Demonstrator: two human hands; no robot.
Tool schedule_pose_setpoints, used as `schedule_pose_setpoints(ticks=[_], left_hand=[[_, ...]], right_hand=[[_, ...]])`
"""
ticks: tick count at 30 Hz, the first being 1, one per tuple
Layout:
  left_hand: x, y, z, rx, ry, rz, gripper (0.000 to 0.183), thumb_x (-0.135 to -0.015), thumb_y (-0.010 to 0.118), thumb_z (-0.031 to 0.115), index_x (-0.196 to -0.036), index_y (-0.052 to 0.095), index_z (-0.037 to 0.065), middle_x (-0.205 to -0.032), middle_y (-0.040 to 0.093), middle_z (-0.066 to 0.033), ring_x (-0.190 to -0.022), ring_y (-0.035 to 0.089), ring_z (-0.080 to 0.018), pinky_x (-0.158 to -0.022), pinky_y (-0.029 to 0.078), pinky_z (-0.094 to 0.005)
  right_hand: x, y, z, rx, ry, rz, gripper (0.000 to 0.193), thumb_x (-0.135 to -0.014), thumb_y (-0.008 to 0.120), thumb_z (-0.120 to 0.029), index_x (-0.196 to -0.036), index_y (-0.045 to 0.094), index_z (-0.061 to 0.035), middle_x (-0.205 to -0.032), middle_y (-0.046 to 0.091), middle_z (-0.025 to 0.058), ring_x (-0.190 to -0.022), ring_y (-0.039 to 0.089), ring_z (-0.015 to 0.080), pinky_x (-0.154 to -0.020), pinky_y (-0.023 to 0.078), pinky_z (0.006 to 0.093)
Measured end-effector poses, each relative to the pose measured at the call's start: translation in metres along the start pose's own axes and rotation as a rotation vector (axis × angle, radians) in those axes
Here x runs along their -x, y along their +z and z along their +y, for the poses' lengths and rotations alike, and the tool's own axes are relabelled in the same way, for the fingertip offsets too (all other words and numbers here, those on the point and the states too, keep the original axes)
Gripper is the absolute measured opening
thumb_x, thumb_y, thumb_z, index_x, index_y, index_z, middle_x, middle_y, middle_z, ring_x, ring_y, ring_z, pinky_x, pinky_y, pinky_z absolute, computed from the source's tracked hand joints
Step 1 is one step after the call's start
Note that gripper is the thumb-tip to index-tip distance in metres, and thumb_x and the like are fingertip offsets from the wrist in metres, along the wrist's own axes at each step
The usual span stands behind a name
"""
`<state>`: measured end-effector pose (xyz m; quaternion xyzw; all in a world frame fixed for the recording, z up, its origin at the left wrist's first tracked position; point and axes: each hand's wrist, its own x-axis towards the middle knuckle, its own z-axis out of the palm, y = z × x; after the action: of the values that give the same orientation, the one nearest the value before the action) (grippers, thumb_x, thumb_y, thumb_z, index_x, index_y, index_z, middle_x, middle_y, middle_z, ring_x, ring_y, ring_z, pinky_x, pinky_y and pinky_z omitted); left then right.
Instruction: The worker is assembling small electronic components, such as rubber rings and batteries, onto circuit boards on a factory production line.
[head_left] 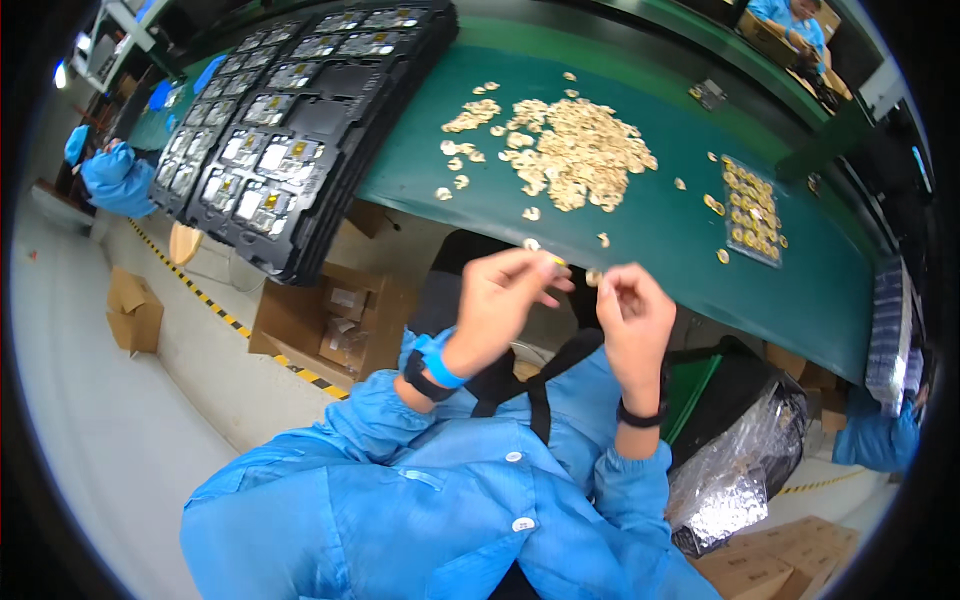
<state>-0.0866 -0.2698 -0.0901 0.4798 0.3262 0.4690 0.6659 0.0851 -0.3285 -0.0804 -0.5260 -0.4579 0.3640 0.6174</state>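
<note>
At the near edge of the green bench, my left hand [497,300] is closed in a pinch, with a speck of yellow at its fingertips. What that speck belongs to is too small to make out. My right hand [637,318] pinches a small round gold-coloured part [594,277] between thumb and forefinger, a short gap from the left fingers. Beyond both hands lies a loose pile of small round gold-coloured parts [580,155], with several strays around it. On the right, a flat sheet [735,205] carries rows of similar round parts.
Stacked black trays [345,125] of electronic modules overhang the bench's left side. One module [707,94] lies toward the back right of the green bench top [640,90]. Below stand an open cardboard box [270,320] and a plastic-wrapped bundle [735,470]. Other people work nearby.
</note>
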Motion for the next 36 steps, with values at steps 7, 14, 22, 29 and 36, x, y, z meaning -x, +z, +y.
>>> schedule_pose_setpoints(ticks=[7, 14, 22, 29, 36], left_hand=[[-0.009, -0.023, 0.017, -0.033, 0.121, 0.116, 0.020, -0.102, 0.067, 0.010, -0.113, 0.073, -0.005, -0.102, 0.077, -0.0137, -0.095, 0.074, -0.0195, -0.075, 0.059, -0.0277], [-0.005, -0.022, 0.016, -0.103, 0.157, -0.004, 0.017, -0.096, 0.071, 0.001, -0.112, 0.073, -0.005, -0.106, 0.076, -0.0134, -0.093, 0.073, -0.0166, -0.079, 0.060, -0.0284], [-0.002, -0.010, 0.021, 0.126, -0.170, -0.126, 0.017, -0.101, 0.067, 0.008, -0.111, 0.068, -0.006, -0.100, 0.075, -0.0150, -0.090, 0.074, -0.0182, -0.074, 0.062, -0.0308], [0.003, -0.018, 0.024, 0.016, -0.100, -0.059, 0.017, -0.102, 0.066, 0.010, -0.105, 0.072, -0.006, -0.097, 0.076, -0.0131, -0.087, 0.075, -0.0186, -0.071, 0.062, -0.0301], [0.007, -0.020, 0.034, -0.172, -0.029, -0.160, 0.018, -0.102, 0.067, 0.012, -0.108, 0.074, -0.004, -0.096, 0.077, -0.0085, -0.085, 0.072, -0.0126, -0.069, 0.057, -0.0249]], right_hand=[[-0.082, -0.008, 0.014, 0.590, -0.114, 0.257, 0.016, -0.097, 0.071, -0.011, -0.088, 0.069, 0.0022, -0.073, 0.058, 0.0071, -0.064, 0.054, 0.0092, -0.057, 0.040, 0.0291], [-0.021, 0.035, -0.008, 0.038, -0.100, -0.126, 0.017, -0.093, 0.074, -0.002, -0.109, 0.074, 0.0028, -0.095, 0.070, 0.0075, -0.077, 0.067, 0.0132, -0.067, 0.052, 0.0240], [-0.005, 0.025, 0.006, 0.453, -0.658, 0.119, 0.018, -0.084, 0.076, 0.006, -0.102, 0.076, 0.0022, -0.089, 0.071, 0.0124, -0.074, 0.070, 0.0228, -0.063, 0.056, 0.0310], [-0.002, 0.026, 0.005, 0.417, -0.676, 0.021, 0.022, -0.080, 0.082, 0.002, -0.101, 0.075, 0.0012, -0.092, 0.072, 0.0132, -0.078, 0.071, 0.0239, -0.066, 0.057, 0.0311], [0.001, 0.037, 0.012, -0.013, -0.120, -0.066, 0.010, -0.091, 0.074, 0.004, -0.101, 0.073, 0.0059, -0.095, 0.072, 0.0098, -0.080, 0.067, 0.0122, -0.070, 0.054, 0.0253]])
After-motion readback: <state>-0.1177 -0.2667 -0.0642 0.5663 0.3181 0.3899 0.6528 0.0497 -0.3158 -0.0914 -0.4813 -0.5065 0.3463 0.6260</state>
